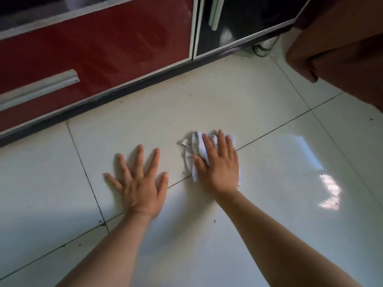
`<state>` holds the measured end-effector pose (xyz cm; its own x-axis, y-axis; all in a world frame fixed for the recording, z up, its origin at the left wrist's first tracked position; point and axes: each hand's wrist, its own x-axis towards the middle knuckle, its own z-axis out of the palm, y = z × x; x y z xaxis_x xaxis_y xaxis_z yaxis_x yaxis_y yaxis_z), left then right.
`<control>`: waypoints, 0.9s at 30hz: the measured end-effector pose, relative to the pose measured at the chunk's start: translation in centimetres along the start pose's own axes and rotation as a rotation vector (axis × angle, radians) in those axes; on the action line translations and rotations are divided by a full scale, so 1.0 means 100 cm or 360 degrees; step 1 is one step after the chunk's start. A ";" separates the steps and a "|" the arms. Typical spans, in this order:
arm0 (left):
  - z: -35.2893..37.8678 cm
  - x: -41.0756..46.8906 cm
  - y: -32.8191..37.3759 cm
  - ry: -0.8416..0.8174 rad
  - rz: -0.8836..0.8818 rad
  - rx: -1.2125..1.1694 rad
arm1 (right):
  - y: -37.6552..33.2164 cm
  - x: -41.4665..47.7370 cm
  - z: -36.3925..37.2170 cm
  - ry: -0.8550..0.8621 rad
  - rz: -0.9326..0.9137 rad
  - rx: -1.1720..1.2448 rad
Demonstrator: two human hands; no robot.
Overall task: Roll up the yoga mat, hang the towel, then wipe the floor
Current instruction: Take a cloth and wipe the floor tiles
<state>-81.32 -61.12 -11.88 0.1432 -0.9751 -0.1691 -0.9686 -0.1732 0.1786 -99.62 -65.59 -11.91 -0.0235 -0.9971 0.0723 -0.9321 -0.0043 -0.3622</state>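
A crumpled white cloth [195, 147] lies on the glossy white tiled floor [279, 183], over a dark grout line. My right hand [219, 164] presses flat on top of the cloth, fingers spread and pointing away from me, covering most of it. My left hand [141, 183] rests palm down on the bare tile to the left of the cloth, fingers fanned wide, holding nothing. No yoga mat or hanging towel is in view.
A red cabinet drawer front [93, 48] with a metal handle [39, 88] runs along the far left. A black cabinet door [238, 23] stands beside it, with a metal foot [264, 46] below. Brown fabric [342, 48] hangs at the upper right.
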 end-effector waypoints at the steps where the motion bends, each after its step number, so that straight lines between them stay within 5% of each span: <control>1: 0.000 0.000 0.000 -0.0009 -0.0001 -0.0003 | 0.000 0.017 0.000 -0.0022 0.0045 0.0014; 7: -0.002 0.002 -0.001 -0.0023 -0.0001 -0.0015 | -0.007 0.071 0.006 -0.0078 0.0120 -0.0035; 14: -0.004 0.003 -0.002 -0.0049 0.0008 -0.0087 | 0.004 0.001 -0.002 -0.0170 -0.0485 0.0099; 21: -0.018 -0.022 -0.044 -0.0109 0.0255 -0.0008 | -0.023 -0.035 0.001 -0.0253 -0.0206 0.0212; 27: -0.024 -0.089 -0.128 -0.0069 -0.0351 -0.0049 | -0.137 -0.043 0.035 -0.0538 -0.0659 0.0242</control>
<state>-69.76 -50.53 -10.35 0.3410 -0.9065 -0.2489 -0.9080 -0.3862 0.1623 -85.48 -61.47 -10.53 0.4743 -0.8786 -0.0563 -0.7758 -0.3868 -0.4985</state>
